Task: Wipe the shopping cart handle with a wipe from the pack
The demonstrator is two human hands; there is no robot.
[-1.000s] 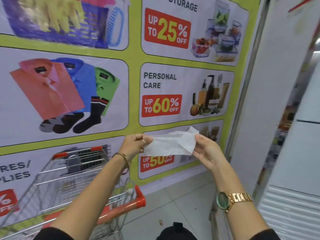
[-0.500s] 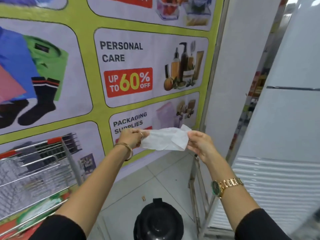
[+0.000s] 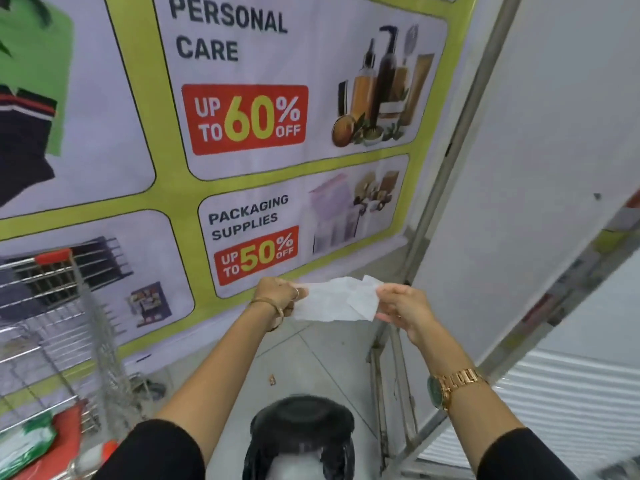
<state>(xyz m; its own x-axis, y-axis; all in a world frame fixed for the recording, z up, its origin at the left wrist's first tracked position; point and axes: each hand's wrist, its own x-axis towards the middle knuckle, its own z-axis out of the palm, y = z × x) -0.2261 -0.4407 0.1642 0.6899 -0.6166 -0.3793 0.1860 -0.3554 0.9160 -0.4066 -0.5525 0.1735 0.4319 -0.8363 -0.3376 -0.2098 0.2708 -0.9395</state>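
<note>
A white wipe (image 3: 337, 301) is stretched between both hands in front of me, above the floor. My left hand (image 3: 278, 294) pinches its left edge and my right hand (image 3: 403, 308) pinches its right edge. The wire shopping cart (image 3: 62, 327) stands at the far left with red corner caps. Its red handle (image 3: 107, 448) shows only as a small piece at the bottom left, beside my left sleeve. A green and white wipe pack (image 3: 26, 448) lies in the cart's seat area at the bottom left corner.
A black bin with a bag liner (image 3: 301, 434) stands on the tiled floor right below my arms. A large sale poster (image 3: 242, 119) covers the wall ahead. A metal frame (image 3: 391, 372) and a white panel (image 3: 536, 168) rise at the right.
The view has swung right and down, so the cart has slid to the left edge and the black bin has come under my arms. Both hands still hold the wipe spread out.
</note>
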